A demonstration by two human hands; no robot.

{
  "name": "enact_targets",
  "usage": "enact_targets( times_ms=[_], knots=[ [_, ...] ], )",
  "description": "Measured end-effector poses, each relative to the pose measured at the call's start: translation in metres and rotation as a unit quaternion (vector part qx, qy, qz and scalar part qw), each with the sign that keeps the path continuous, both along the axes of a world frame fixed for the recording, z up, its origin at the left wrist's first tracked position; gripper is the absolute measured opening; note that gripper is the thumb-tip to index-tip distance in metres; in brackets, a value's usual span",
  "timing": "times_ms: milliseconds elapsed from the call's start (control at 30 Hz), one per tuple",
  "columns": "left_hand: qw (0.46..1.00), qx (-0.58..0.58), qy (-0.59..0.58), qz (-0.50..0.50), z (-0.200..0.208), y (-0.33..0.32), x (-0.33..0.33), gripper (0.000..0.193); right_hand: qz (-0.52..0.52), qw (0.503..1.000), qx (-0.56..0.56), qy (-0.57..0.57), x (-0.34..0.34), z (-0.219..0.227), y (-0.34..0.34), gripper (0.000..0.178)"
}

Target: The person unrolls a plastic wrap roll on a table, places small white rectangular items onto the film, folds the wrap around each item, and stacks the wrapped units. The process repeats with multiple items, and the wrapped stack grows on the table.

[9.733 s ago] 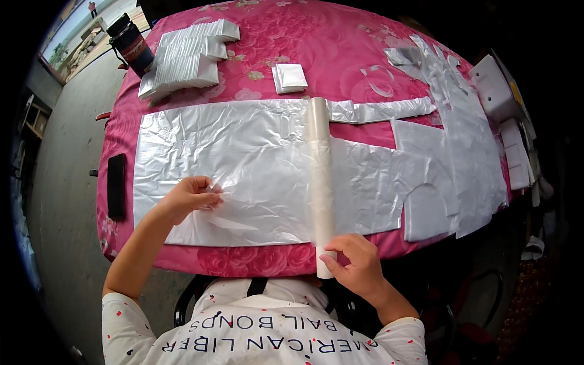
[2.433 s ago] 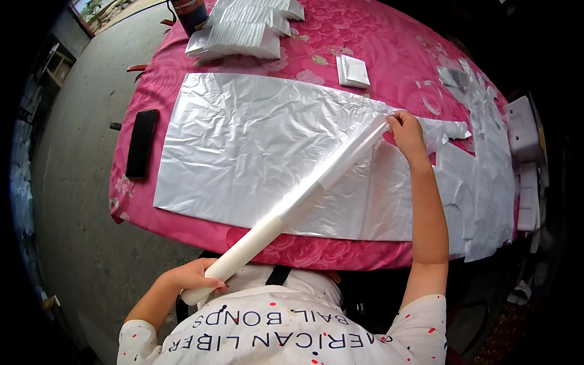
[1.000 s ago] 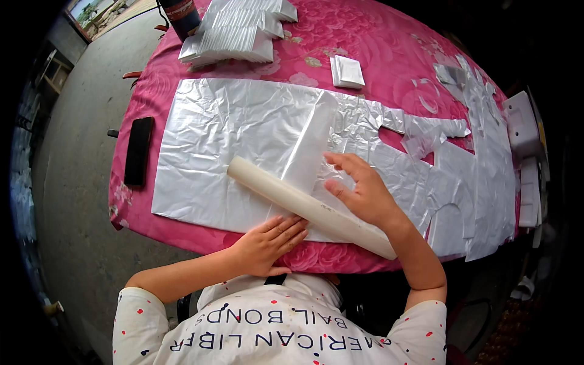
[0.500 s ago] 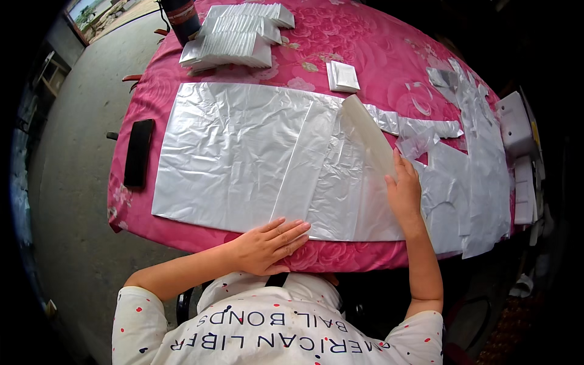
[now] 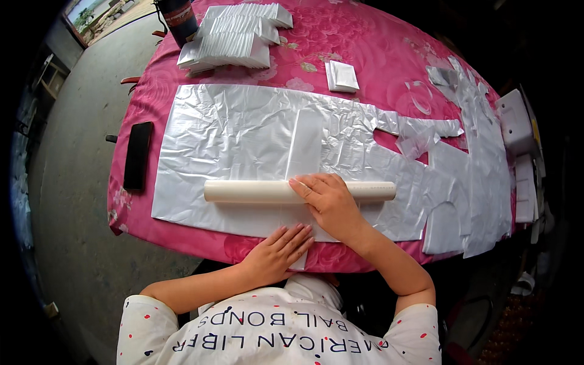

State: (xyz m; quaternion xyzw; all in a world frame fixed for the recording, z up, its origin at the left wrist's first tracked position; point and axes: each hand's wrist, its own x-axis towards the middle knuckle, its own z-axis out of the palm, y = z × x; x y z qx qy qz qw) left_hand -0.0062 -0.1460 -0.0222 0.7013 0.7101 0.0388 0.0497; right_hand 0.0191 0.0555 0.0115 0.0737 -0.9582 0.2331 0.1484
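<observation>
Across the middle of a stack of silvery-white plastic sheets (image 5: 225,134) lies a smooth white tube (image 5: 243,191), running left to right. My right hand (image 5: 333,204) is closed over the tube a little right of its middle. Under the tube passes a narrow folded white plastic strip (image 5: 304,143), laid front to back on the sheets. My left hand (image 5: 281,248) rests flat at the near edge of the sheets, fingers stretched, touching the strip's near part. The strip's end pokes out beside that hand over the pink cloth.
On the pink flowered tablecloth (image 5: 340,36), several rows of folded white packets (image 5: 234,45) stand at the back left, with a small packet pile (image 5: 342,76) nearer the middle. A black phone (image 5: 138,155) lies at left, a dark cup (image 5: 177,21) behind. Plastic scraps (image 5: 486,176) cover the right side.
The tube has gone from a slanted position at the right to lying crosswise in the middle. My right hand moved left with it. The strip now lies straighter; my left hand stayed nearly in place.
</observation>
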Motion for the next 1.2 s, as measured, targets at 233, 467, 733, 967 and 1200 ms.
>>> enact_targets(
  times_ms=[233,467,733,967,1200],
  knots=[
    [0.996,0.028,-0.079,-0.010,-0.002,0.001,-0.004,0.078,-0.066,0.995,0.047,0.057,-0.066,-0.010,0.057,0.051],
    [0.978,0.103,-0.164,-0.079,-0.003,-0.016,-0.022,0.059,0.029,0.998,-0.061,-0.003,-0.022,-0.003,0.039,0.046],
    [0.968,0.152,-0.175,-0.097,-0.005,-0.017,-0.032,0.043,0.103,0.991,-0.082,-0.039,0.028,-0.015,0.007,0.043],
    [0.912,0.232,-0.328,-0.080,0.007,-0.012,-0.036,0.044,0.048,0.998,-0.049,0.002,0.031,-0.016,-0.004,0.043],
    [0.958,0.117,-0.261,-0.010,0.020,0.003,-0.065,0.107,-0.002,0.996,-0.082,0.047,0.029,-0.022,-0.006,0.035]
  ],
)
